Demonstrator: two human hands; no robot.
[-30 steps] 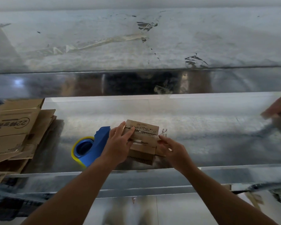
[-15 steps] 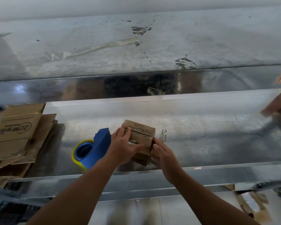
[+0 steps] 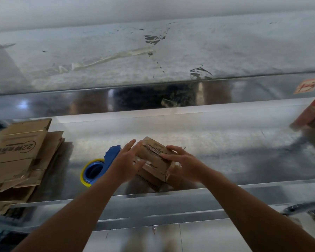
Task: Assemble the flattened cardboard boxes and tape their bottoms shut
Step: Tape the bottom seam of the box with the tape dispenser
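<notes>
The small cardboard box (image 3: 154, 161) rests on the metal bench (image 3: 235, 153) between both hands, long axis 10 to 4 o'clock, left hand (image 3: 125, 163) flat-fingered against its 9 o'clock side, right hand (image 3: 186, 165) apparently gripping its 3 o'clock end.

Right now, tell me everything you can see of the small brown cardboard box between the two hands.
The small brown cardboard box is corrugated, with dark print on its upper face and fluted edges showing below. It is opened into a block shape and tilted, its low edge on the shiny metal table, right of the blue tape dispenser. The left hand lies flat against its left side; the right hand grips its top and right end.
</notes>
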